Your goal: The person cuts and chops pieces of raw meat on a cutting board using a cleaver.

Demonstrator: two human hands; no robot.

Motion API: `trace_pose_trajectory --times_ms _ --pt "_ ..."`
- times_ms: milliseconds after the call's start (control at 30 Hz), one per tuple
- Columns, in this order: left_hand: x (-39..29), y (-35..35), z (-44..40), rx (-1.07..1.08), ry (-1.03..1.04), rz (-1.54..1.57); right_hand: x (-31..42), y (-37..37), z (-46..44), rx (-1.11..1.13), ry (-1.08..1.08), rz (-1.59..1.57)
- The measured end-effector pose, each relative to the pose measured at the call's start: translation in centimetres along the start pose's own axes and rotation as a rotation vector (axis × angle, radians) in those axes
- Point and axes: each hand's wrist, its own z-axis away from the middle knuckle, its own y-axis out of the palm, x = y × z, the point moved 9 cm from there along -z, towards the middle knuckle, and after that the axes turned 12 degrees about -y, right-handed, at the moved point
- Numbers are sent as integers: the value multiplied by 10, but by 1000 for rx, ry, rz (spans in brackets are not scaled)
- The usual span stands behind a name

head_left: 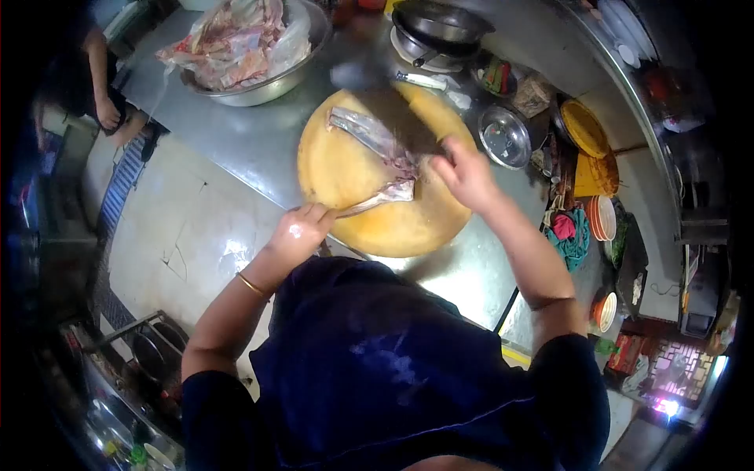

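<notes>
On the round chopping board (pixel 330 165) lies a long piece of raw meat on the bone (pixel 373 137), angled toward the board's middle. My left hand (pixel 302 231) is closed on the thin end of a second bony meat piece (pixel 385 196), whose thicker end rests on the board close to the first. Whether the two pieces are still joined I cannot tell. In my right hand (pixel 467 174) is a cleaver (pixel 404 118), its broad dark blade smeared by motion over the board's far right part. The fingers around its handle are partly hidden.
A metal basin (pixel 259 96) of raw meat in plastic stands at the back left of the steel table. Dark pans (pixel 444 31), a steel bowl (pixel 504 137) and a yellow round lid (pixel 585 128) line the right side. Another person's hand (pixel 107 114) shows at the upper left.
</notes>
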Motion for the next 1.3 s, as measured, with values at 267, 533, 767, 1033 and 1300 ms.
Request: trace_pose_trajectory --times_ms 267,533,767,1033,1300 --pt "-4 -1 17 32 -29 2 -49 61 84 381 171 116" --pt "-7 3 35 3 -63 115 41 -26 17 -164 126 -250" --pt "-19 22 38 -39 -83 120 55 96 95 485 223 37" --pt "60 -10 46 -59 -439 466 40 60 134 476 272 -113" --pt "1 69 -63 393 -402 128 -10 50 241 -433 779 -519"
